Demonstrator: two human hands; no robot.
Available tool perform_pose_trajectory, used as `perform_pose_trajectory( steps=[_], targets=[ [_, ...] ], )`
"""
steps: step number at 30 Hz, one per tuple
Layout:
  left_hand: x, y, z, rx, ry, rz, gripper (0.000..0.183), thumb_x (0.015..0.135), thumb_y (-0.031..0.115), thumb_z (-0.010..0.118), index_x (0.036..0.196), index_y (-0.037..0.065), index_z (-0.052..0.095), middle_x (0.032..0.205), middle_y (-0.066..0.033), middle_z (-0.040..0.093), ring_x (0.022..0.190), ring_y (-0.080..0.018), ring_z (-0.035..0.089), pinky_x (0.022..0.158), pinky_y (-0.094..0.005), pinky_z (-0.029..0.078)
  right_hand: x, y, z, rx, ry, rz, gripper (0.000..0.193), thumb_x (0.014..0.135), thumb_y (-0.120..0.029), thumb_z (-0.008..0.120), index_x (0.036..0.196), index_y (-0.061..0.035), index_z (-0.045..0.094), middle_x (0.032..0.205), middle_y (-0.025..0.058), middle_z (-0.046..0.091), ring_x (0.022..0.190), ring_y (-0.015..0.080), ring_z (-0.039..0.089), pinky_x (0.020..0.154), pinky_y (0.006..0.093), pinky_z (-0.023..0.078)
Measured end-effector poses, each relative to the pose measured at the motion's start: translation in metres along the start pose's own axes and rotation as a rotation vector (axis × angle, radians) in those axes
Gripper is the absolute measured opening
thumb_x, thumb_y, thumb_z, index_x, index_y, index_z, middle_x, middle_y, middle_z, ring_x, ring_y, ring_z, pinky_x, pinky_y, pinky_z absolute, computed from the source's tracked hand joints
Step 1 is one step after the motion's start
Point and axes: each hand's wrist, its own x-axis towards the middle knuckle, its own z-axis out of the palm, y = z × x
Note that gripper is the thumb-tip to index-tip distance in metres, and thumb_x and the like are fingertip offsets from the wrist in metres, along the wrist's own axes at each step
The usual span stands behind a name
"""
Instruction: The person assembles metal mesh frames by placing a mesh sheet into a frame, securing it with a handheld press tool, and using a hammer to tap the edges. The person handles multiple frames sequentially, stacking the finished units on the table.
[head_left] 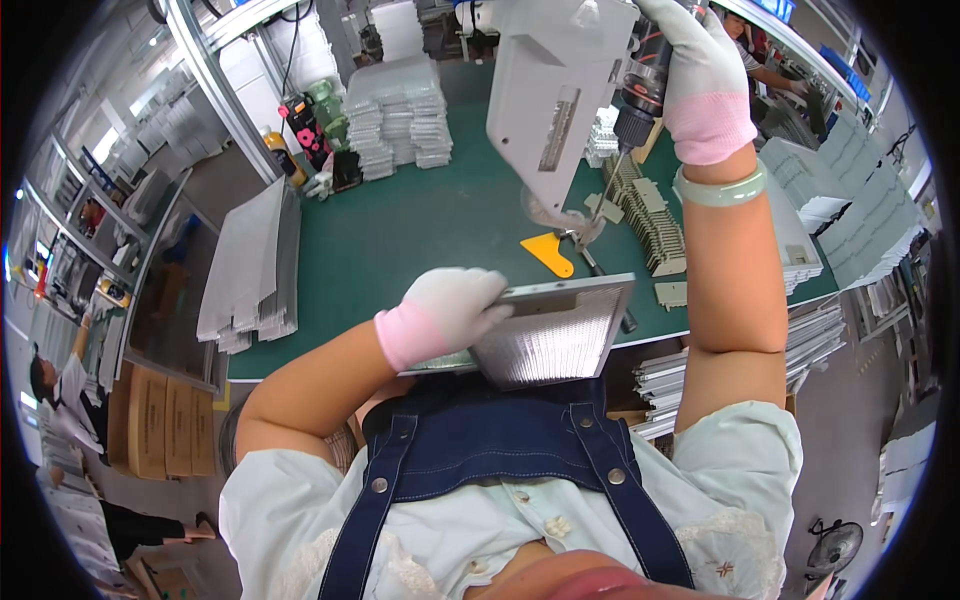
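My left hand [445, 310], in a white glove with a pink cuff, grips the left edge of a silver metal-framed panel [560, 345], held tilted at the table's near edge against my apron. Raised at the upper right, my gloved right hand [700, 75] is wrapped round an upright electric screwdriver [642, 95]; its long bit points down at a metal nozzle. A light grey machine housing [550, 100] with a slotted window stands beside the screwdriver. Below the nozzle lie a yellow scraper [548, 254] and a dark-handled tool [628, 320], partly behind the panel.
The green worktable [400, 225] bears a row of beige plates [650, 220] on the right. Bubble-wrapped stacks [400, 110] stand at the back; grey sheets [255, 260] lean at the left. Bottles [285, 155] stand by a metal post. Other people work at both sides.
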Motion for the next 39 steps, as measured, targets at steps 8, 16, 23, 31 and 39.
perform_pose_trajectory(
  steps=[8,16,23,31,39],
  targets=[
    [-0.014,0.003,-0.016,-0.175,-0.086,-0.105,0.032,0.087,0.031,0.064,0.100,0.002,0.062,0.087,-0.0200,0.065,0.085,-0.0361,0.065,0.075,-0.0439,0.051,0.021,0.019,-0.030,-0.370,0.123,0.092,0.013,0.091,-0.022,0.067,0.089,-0.0119,0.059,0.072,-0.0062,0.054,0.061,0.0046,0.050,0.056,0.0207,0.040],
    [-0.086,-0.029,-0.087,-0.025,0.369,-0.285,0.023,0.081,0.018,0.071,0.101,0.007,0.068,0.085,-0.0105,0.067,0.076,-0.0255,0.066,0.070,-0.0348,0.053,0.020,0.032,-0.066,-0.373,0.057,-0.030,0.024,0.096,-0.023,0.058,0.112,-0.0053,0.063,0.097,0.0012,0.066,0.088,0.0109,0.060,0.081,0.0261,0.049],
    [-0.153,-0.059,-0.058,-0.615,0.862,-0.564,0.029,0.087,0.018,0.074,0.105,-0.005,0.068,0.090,-0.0048,0.070,0.082,-0.0114,0.062,0.077,-0.0263,0.050,-0.126,0.116,-0.166,-1.328,0.057,0.133,0.039,0.096,-0.023,0.058,0.124,0.0033,0.055,0.111,0.0218,0.064,0.101,0.0340,0.062,0.093,0.0402,0.048],
    [-0.143,-0.119,0.037,-0.518,0.826,-0.684,0.029,0.089,0.022,0.071,0.104,-0.003,0.067,0.074,-0.0096,0.066,0.066,-0.0145,0.058,0.063,-0.0288,0.048,-0.220,0.203,-0.169,-0.896,-0.371,1.352,0.033,0.081,-0.022,0.069,0.097,0.0023,0.055,0.076,0.0150,0.062,0.065,0.0270,0.064,0.063,0.0389,0.053],
    [-0.149,-0.121,0.044,-0.472,0.821,-0.648,0.033,0.089,0.029,0.070,0.099,-0.003,0.067,0.073,-0.0111,0.065,0.063,-0.0177,0.058,0.062,-0.0306,0.048,-0.084,0.172,-0.067,-1.389,-0.599,0.544,0.034,0.092,-0.026,0.061,0.113,-0.0024,0.052,0.088,0.0237,0.066,0.086,0.0418,0.064,0.076,0.0486,0.049]
  ],
)
